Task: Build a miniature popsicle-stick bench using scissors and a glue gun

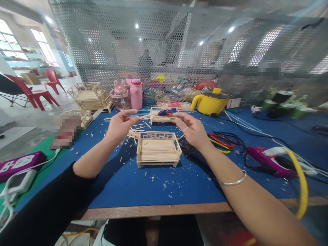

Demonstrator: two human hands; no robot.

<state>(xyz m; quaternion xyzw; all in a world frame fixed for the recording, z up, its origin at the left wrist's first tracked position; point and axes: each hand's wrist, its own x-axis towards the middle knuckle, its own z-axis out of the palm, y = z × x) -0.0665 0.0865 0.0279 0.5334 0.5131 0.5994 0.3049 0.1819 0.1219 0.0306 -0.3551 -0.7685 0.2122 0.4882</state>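
A small bench made of thin wooden sticks (159,150), with a patterned back rail, stands on the blue table in front of me. My left hand (120,126) is raised beyond its left side, thumb and fingers pinched; what lies between the fingertips is too thin to make out. Over the bench's right side, my right hand (191,130) has its fingertips drawn together, their contents unclear. Between the hands, farther back, a blue glue gun (167,112) rests on a second stick model (156,118). Loose wooden sticks (138,129) lie behind the bench, near my left hand.
Stick models (88,97) and a phone (67,132) are at left. A pink flask (135,94) and a yellow pot (211,102) stand at the back before a perforated metal screen (115,44). Cables and a purple power strip (271,162) occupy the right.
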